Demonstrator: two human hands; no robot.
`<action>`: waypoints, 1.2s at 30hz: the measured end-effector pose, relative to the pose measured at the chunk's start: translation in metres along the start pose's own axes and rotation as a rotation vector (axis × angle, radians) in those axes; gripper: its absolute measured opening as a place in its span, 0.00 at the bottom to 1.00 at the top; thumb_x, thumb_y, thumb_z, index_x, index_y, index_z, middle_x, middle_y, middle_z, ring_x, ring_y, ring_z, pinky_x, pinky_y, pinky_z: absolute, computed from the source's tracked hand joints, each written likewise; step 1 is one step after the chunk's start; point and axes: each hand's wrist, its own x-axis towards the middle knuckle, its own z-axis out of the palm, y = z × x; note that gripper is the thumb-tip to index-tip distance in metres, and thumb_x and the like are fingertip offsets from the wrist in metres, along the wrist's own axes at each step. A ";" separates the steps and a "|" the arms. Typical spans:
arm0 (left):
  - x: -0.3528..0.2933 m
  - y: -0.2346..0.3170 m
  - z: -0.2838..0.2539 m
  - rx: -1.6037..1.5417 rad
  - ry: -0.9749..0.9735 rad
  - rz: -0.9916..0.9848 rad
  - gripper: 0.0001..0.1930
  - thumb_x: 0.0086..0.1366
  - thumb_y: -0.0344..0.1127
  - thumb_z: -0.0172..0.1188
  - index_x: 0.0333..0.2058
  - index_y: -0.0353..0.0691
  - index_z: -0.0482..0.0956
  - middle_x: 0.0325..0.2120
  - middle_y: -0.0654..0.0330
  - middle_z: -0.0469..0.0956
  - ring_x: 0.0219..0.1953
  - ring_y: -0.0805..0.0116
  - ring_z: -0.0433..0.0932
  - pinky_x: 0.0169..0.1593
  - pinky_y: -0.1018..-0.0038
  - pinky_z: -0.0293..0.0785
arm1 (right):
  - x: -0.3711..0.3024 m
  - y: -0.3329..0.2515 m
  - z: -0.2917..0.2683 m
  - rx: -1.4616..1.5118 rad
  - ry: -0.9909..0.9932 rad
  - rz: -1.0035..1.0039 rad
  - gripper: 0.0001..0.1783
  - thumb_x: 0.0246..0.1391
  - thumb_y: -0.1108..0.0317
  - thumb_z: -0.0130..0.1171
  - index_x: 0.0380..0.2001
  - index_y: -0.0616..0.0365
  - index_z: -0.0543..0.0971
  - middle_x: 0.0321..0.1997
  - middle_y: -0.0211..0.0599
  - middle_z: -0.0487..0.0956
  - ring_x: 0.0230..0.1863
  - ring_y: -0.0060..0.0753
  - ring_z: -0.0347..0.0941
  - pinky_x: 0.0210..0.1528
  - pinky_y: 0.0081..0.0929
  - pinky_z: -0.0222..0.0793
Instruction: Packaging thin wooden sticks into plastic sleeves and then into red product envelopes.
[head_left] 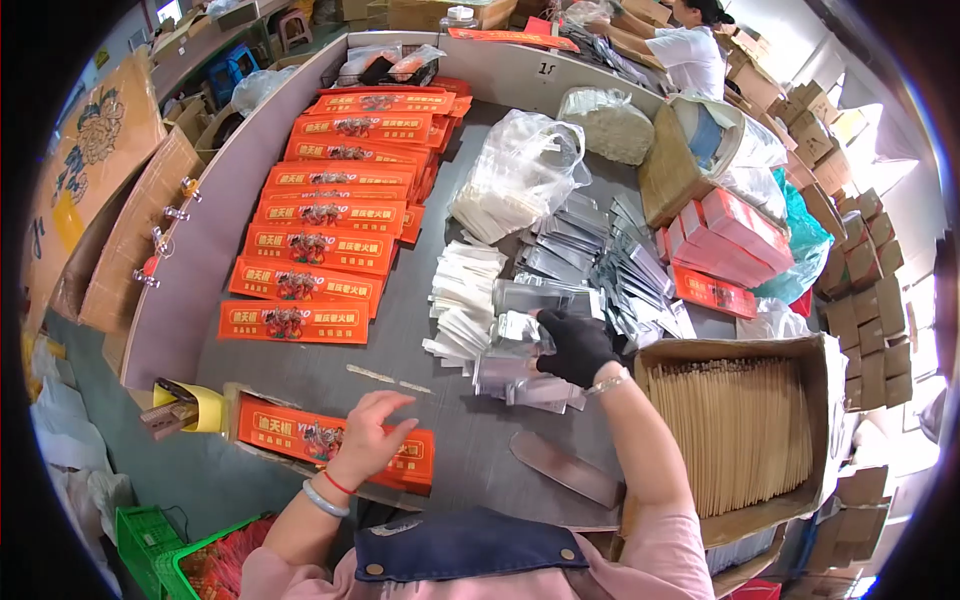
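Note:
My left hand is bare, with its fingers apart, over a stack of long red printed packets in a shallow tray at the near edge of the table. Nothing shows in its grasp. My right hand, in a black glove, reaches into a pile of clear, silvery plastic packets. Its thumb and fingers close around one clear plastic packet; the fingertips are partly hidden. Left of that pile lie small white packets. A flat greyish strip rests between my forearms.
Rows of red printed packets overlap on the left. An open carton of bamboo chopsticks stands by my right arm. Farther back are a plastic bag of white packets and dark-silver packets. A low partition borders the table; a co-worker is beyond it.

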 end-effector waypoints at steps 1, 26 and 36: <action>-0.001 0.003 0.000 0.003 -0.001 -0.005 0.15 0.55 0.30 0.67 0.42 0.38 0.80 0.40 0.52 0.79 0.45 0.52 0.76 0.49 0.64 0.73 | -0.009 0.000 0.006 0.004 -0.003 -0.002 0.32 0.46 0.61 0.65 0.57 0.52 0.71 0.53 0.47 0.77 0.51 0.53 0.74 0.52 0.43 0.70; -0.064 -0.002 0.048 0.433 0.023 -0.194 0.42 0.44 0.53 0.75 0.54 0.33 0.73 0.60 0.50 0.64 0.66 0.43 0.54 0.68 0.46 0.42 | -0.175 -0.076 0.095 0.070 0.189 0.031 0.34 0.34 0.56 0.71 0.49 0.52 0.76 0.41 0.35 0.77 0.42 0.42 0.73 0.45 0.41 0.63; -0.060 -0.004 0.039 0.334 -0.053 -0.211 0.43 0.47 0.52 0.74 0.57 0.31 0.69 0.63 0.46 0.62 0.68 0.41 0.51 0.69 0.45 0.38 | -0.145 -0.100 0.119 0.156 0.030 -0.057 0.35 0.37 0.52 0.72 0.49 0.55 0.75 0.44 0.40 0.77 0.45 0.46 0.72 0.49 0.41 0.64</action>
